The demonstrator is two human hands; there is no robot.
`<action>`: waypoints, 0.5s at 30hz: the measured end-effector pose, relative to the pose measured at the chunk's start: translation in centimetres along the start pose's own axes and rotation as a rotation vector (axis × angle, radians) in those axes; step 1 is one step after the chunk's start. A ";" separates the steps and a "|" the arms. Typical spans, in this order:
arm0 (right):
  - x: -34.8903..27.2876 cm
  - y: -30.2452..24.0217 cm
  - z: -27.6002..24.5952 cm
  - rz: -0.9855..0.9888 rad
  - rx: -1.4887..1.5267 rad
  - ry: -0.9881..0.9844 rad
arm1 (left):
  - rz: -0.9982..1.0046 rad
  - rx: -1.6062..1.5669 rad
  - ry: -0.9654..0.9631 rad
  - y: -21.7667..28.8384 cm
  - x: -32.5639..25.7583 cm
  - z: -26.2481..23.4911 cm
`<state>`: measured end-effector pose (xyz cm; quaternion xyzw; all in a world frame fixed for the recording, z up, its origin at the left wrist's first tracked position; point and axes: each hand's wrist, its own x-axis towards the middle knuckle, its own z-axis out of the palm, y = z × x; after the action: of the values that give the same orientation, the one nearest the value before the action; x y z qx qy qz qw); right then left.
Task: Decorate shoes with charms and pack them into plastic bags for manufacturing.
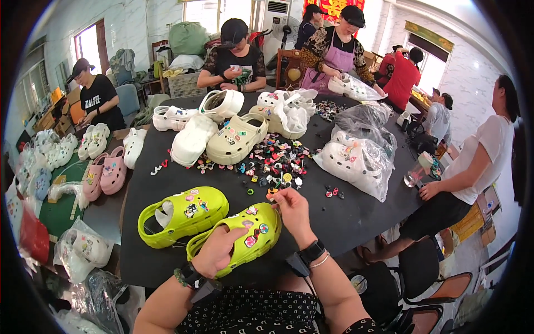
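Observation:
My left hand [218,251] grips a lime-green clog [266,248] by its opening, with the thumb lying over the upper. Several colourful shoe charms sit in the holes of its toe. Just beyond that toe, my right hand [292,212] has thumb and forefinger pinched together; whatever is between them is too small to make out. A matching lime-green clog [178,224], also decorated with charms, rests on the dark table to the left. Past my right fingertips lies a loose heap of small charms [278,157] in many colours.
A beige clog [232,146] and white clogs [192,139] stand behind the heap. Bagged white clogs [356,161] lie at right. Pink clogs [113,171] are on a side table at left. Co-workers sit or stand around; one person [478,150] leans at the table's right edge.

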<state>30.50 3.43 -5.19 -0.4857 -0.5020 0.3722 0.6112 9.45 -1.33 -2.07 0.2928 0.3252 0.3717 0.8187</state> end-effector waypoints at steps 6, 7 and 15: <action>1.1 0.6 -4.3 -0.291 -0.745 0.012 | 0.028 0.009 0.091 -0.3 -0.3 0.9; 0.9 -0.1 -4.4 -0.058 -0.683 -0.050 | 0.025 0.004 0.102 -0.1 -0.3 0.9; -2.7 -5.4 -2.8 -0.460 -0.598 -0.452 | -0.030 -0.084 -0.030 0.2 -0.5 0.1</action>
<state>32.43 -1.10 -0.69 -0.4231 -0.8038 0.1619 0.3855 9.15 -1.60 -1.71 0.2588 0.3013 0.3680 0.8407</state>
